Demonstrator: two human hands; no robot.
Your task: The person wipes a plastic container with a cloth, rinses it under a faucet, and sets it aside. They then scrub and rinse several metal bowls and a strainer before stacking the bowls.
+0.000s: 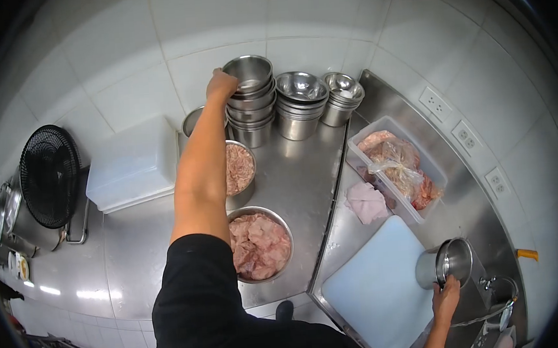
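Observation:
My left hand [222, 85] is closed on the rim of the topmost steel pot [250, 72], which sits on a tall stack against the tiled wall. At the lower right, my right hand [446, 299] grips two nested steel pots [433, 268], tipped on their side with the mouth facing right, by the right edge of a pale blue cutting board [377, 283]. Below my left forearm stand a pot of minced meat [240, 168] and a wider pot of raw meat pieces [261, 243], both partly hidden by the arm.
More stacked steel pots [301, 117] and smaller ones [337, 113] line the wall. A plastic bin [394, 198] holds bagged meat beside a pink cloth [366, 202]. White lidded boxes [129, 162] and a black basket [49, 177] stand left. A hose tap [505, 310] is at lower right.

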